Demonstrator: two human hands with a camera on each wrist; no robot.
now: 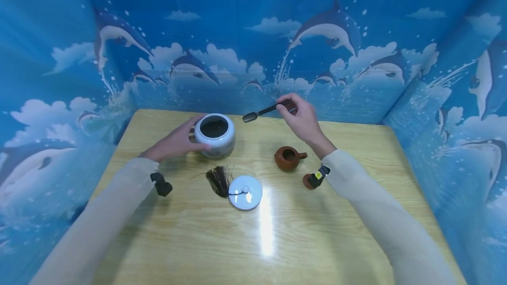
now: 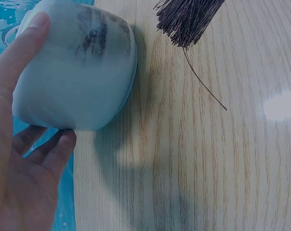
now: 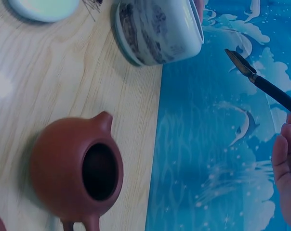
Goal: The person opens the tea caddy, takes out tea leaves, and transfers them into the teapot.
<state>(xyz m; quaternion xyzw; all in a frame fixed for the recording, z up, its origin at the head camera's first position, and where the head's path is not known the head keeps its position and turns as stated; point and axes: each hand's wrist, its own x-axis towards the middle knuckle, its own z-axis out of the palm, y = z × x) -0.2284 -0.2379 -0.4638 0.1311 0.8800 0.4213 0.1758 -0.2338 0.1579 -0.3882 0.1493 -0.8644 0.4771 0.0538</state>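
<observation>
My left hand (image 1: 178,140) grips a white porcelain jar (image 1: 222,147), thumb along the near side and the other fingers round the far left. Dark loose contents (image 1: 214,127) show inside its mouth. A painted landscape (image 3: 152,29) marks the jar's wall in the right wrist view. Above the table's far edge, my right hand (image 1: 303,120) pinches the dark handle of a small scoop (image 1: 267,109). The scoop's bowl (image 3: 239,62) points left toward the jar and is apart from it. Below the right hand, a brown clay teapot (image 1: 282,162) stands with its top uncovered.
A pale round lid (image 1: 246,202) with a knob lies mid-table. Beside it is a bundle of dark bristles (image 1: 217,181), one thin strand crossing the lid. The small clay teapot lid (image 1: 306,182) lies under the right wrist. Dolphin-print cloth (image 1: 237,21) encloses the wooden table (image 1: 206,241).
</observation>
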